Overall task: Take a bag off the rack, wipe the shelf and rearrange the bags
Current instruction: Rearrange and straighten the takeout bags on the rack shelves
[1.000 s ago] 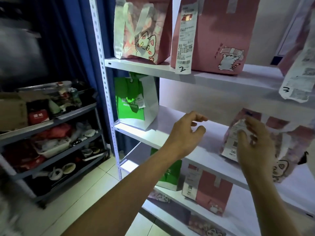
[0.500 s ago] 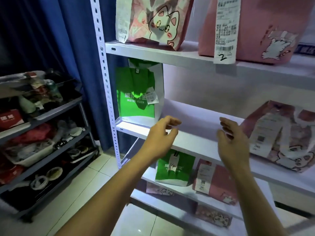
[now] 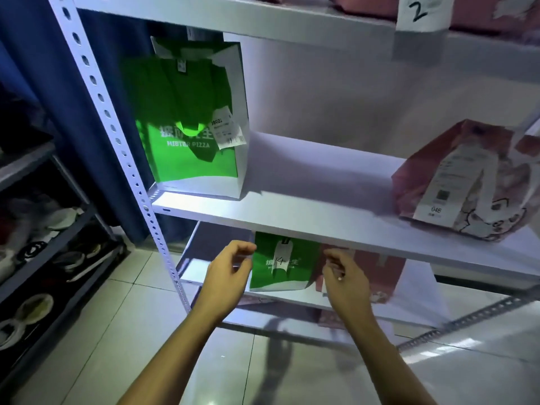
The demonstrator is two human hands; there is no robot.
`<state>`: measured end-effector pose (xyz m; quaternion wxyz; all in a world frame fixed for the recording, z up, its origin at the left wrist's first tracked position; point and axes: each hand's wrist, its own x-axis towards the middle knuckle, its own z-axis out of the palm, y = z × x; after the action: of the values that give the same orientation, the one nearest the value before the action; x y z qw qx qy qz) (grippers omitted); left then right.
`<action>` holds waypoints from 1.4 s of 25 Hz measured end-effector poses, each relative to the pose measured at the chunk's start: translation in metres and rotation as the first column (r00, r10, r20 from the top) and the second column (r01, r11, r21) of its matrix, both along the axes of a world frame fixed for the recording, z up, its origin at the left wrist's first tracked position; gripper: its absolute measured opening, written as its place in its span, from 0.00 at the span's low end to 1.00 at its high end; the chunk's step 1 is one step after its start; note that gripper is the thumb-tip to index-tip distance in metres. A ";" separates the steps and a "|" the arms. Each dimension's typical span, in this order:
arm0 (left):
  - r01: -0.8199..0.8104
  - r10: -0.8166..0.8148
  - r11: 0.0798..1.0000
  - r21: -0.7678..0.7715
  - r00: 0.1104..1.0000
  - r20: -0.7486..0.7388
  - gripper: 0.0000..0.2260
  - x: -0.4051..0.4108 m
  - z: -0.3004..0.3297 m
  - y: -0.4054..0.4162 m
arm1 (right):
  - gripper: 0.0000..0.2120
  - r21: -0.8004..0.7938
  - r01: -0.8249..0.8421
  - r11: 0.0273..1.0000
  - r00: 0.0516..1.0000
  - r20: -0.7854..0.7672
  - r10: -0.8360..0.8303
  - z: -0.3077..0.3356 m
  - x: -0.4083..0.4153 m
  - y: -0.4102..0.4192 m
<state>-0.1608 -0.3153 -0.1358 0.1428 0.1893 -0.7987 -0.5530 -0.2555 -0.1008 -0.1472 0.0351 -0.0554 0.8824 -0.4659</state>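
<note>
Both hands have dropped from the middle shelf to the one below. The left hand and the right hand now flank the small glossy green paper bag, marked 14, which stands upright on the lower white metal shelf. A second ago the right hand was at the pink paper bag with the cat drawing; that bag now leans alone at the right of the middle white shelf. So the small green bag looks like the one chosen to come off the rack, and wiping has not begun.

The fingers of both hands are loosely curled and grasp nothing; the left fingertips sit just beside the bag's top corner, and contact is unclear.

The large green and white paper bag stands stiff and boxy at the shelf's left end, a paper receipt hanging on its face. The shelves are smooth, flat painted panels on a perforated white upright.
</note>
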 end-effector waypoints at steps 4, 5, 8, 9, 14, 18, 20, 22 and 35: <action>-0.013 0.005 0.997 0.073 0.995 0.102 0.13 -0.022 -0.052 0.006 | 0.18 0.051 -0.028 0.998 0.986 0.163 0.019 -0.040 -0.025 -0.001; -0.019 0.009 0.996 0.085 0.992 0.123 0.14 -0.029 -0.064 0.006 | 0.18 0.042 -0.029 0.999 0.981 0.193 0.020 -0.049 -0.033 -0.002; -0.044 0.029 0.995 0.086 0.985 0.170 0.15 -0.052 -0.089 -0.002 | 0.12 0.024 -0.015 1.000 0.972 0.233 0.009 -0.071 -0.060 -0.010; -0.050 0.035 0.996 0.078 0.982 0.184 0.16 -0.060 -0.095 -0.005 | 0.09 0.024 -0.009 1.000 0.969 0.247 0.002 -0.077 -0.069 -0.013; -0.030 -0.003 0.994 0.101 0.950 0.311 0.24 -0.096 -0.125 -0.023 | 0.03 0.015 0.079 0.997 0.923 0.376 -0.078 -0.103 -0.108 -0.029; 0.028 -0.082 0.981 0.193 0.957 0.278 0.22 -0.102 -0.137 -0.022 | 0.04 -0.048 0.061 0.997 0.936 0.350 -0.041 -0.114 -0.108 -0.032; 0.012 -0.054 0.987 0.163 0.964 0.259 0.19 -0.096 -0.142 -0.018 | 0.04 -0.066 0.080 0.995 0.960 0.274 -0.059 -0.118 -0.099 -0.030; -0.020 -0.014 0.990 0.140 0.972 0.233 0.16 -0.086 -0.146 -0.016 | 0.07 -0.071 0.106 0.992 0.968 0.237 -0.086 -0.118 -0.085 -0.028; -0.160 0.153 0.984 0.079 0.985 0.083 0.10 0.016 -0.102 -0.019 | 0.09 -0.211 0.041 0.977 0.995 0.093 -0.022 -0.092 0.019 -0.026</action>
<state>-0.1452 -0.3339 -0.2374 0.1471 0.2784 -0.7620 -0.5658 -0.2368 -0.1269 -0.2388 0.0612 -0.0237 0.8259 -0.5600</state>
